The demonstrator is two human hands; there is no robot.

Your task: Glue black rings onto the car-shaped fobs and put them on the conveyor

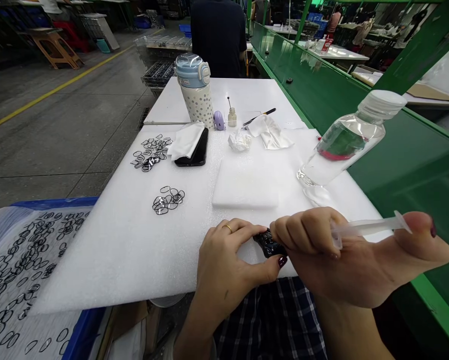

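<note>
My left hand (228,270) pinches a small glossy black part (268,243) between thumb and fingers, just over the front edge of the white foam-topped table. In my right hand (344,255) is a translucent syringe (370,226), its barrel wrapped by the curled fingers and its plunger end by the thumb. The syringe's tip is hidden behind the fingers, close to the black part. A white foam block (247,185) lies just beyond both hands. To its left sit loose black rings (168,200), with a larger pile of rings (151,152) farther back.
A clear bottle (344,145) stands at the right. Farther back are a dotted tumbler (196,95), a black phone (200,150) under a tissue, a small vial (232,117), tweezers and crumpled tissues. A ring-covered tray (93,201) is lower left; a green conveyor (378,165) runs along the right.
</note>
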